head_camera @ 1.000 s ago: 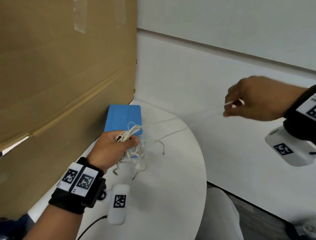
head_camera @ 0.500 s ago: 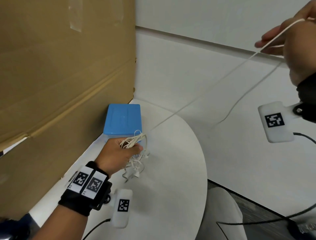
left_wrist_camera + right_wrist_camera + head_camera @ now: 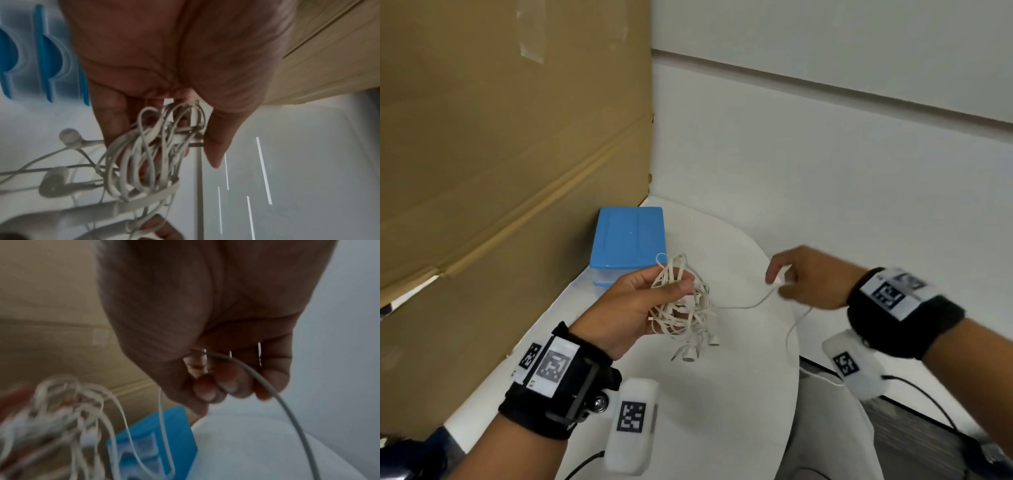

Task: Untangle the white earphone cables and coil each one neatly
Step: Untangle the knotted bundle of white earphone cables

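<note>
A tangled bundle of white earphone cables (image 3: 681, 305) hangs above the round white table (image 3: 739, 394), gripped by my left hand (image 3: 650, 291) between thumb and curled fingers. Earbuds (image 3: 690, 354) dangle below the bundle. In the left wrist view the bundle (image 3: 156, 154) fills the space between my thumb and fingers, with two earbuds (image 3: 69, 138) at the left. One loose cable strand (image 3: 750, 303) runs slack from the bundle to my right hand (image 3: 791, 281), which pinches it. The right wrist view shows curled fingers (image 3: 226, 386) round that strand (image 3: 267, 382).
A blue-lidded plastic box (image 3: 628, 240) stands on the table behind the bundle, against a large cardboard sheet (image 3: 500, 154) on the left. White walls close the back and right. The table's curved edge drops off at the right, near a white chair back (image 3: 822, 428).
My right hand has come down from high at the upper right to table height near the bundle, and the stretched strand has gone slack. My left hand has turned palm-up, raising the bundle.
</note>
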A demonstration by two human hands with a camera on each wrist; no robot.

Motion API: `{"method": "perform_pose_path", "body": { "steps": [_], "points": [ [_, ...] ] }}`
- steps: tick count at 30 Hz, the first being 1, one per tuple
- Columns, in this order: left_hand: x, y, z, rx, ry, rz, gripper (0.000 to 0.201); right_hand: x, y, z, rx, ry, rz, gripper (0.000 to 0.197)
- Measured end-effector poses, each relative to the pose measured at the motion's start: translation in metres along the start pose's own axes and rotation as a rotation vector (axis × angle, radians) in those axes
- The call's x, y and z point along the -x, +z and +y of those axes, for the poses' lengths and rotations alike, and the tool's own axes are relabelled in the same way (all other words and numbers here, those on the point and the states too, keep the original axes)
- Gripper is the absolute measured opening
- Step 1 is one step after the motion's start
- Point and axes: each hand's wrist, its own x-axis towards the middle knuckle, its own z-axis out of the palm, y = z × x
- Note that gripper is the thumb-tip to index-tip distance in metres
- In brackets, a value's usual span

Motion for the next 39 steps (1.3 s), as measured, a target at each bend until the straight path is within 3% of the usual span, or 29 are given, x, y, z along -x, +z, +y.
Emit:
{"method": "perform_pose_path", "body": {
  "steps": [4, 7, 10, 14, 16, 20, 22, 25, 31, 36, 39],
  "points": [
    [0.004, 0.005, 0.004, 0.124, -0.050, -0.122, 0.028, 0.002, 0.037, -0.005, -0.116, 0.010, -0.243, 0.030],
    [0.006, 0.009, 0.004, 0.158, -0.076, -0.167, 0.041, -0.002, 0.051, -0.012, -0.280, -0.009, -0.162, 0.037],
    [0.006, 0.014, 0.000, 0.003, -0.074, -0.090, 0.036, -0.010, 0.057, -0.025, -0.501, -0.055, -0.057, 0.038],
    [0.006, 0.016, -0.001, -0.191, -0.032, -0.057, 0.031, -0.005, 0.054, -0.040, -0.747, -0.207, -0.123, 0.033],
    [0.007, 0.015, 0.001, -0.219, -0.008, -0.067, 0.044, 0.002, 0.052, -0.045, -0.769, -0.252, -0.126, 0.026],
    [0.007, 0.015, 0.004, -0.228, 0.043, -0.079, 0.019, 0.006, 0.048, -0.044, -0.841, -0.253, -0.102, 0.033],
    [0.008, 0.015, 0.005, -0.250, 0.063, -0.091, 0.020, 0.007, 0.047, -0.044, -0.805, -0.296, -0.087, 0.029],
    [0.009, 0.014, 0.005, -0.251, 0.071, -0.093, 0.026, 0.009, 0.044, -0.046, -0.802, -0.338, -0.028, 0.016],
    [0.010, 0.014, 0.006, -0.162, 0.039, -0.019, 0.037, 0.020, 0.025, -0.038, -0.955, -0.275, 0.221, 0.021],
    [0.010, 0.013, 0.004, -0.140, 0.030, -0.069, 0.055, 0.030, 0.023, -0.036, -0.890, -0.251, 0.264, 0.008],
    [0.012, 0.015, 0.004, -0.147, 0.041, -0.077, 0.042, 0.035, 0.025, -0.039, -0.828, -0.281, 0.251, 0.007]
  ]
}}
